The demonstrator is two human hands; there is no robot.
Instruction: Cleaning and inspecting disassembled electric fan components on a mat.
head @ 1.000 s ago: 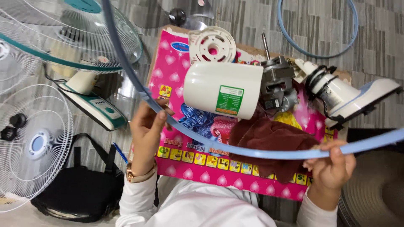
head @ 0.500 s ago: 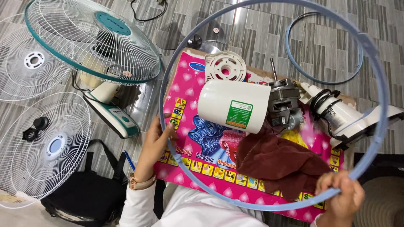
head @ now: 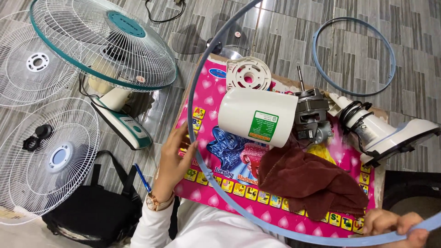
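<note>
I hold a large light-blue plastic fan ring (head: 200, 78) up in front of me with both hands. My left hand (head: 177, 158) grips its left side; a watch sits on that wrist. My right hand (head: 395, 226) grips its lower right edge at the frame's bottom corner. Through the ring I see a pink picture mat (head: 206, 103) with a white fan motor housing (head: 250, 115), its bare motor (head: 312, 119), a round white plastic plate (head: 248, 73) and a dark red cloth (head: 312, 181).
A teal-rimmed fan (head: 101, 43) stands at the left, with two white wire grilles (head: 43, 160) flat on the tiled floor. A second blue ring (head: 317, 62) lies at the far right beside a white fan neck (head: 386, 133). A black bag (head: 87, 211) lies by my left arm.
The ring has swung upward and tilted toward me, from lying low across the mat to framing it. My right hand slid lower right; the view also shifted.
</note>
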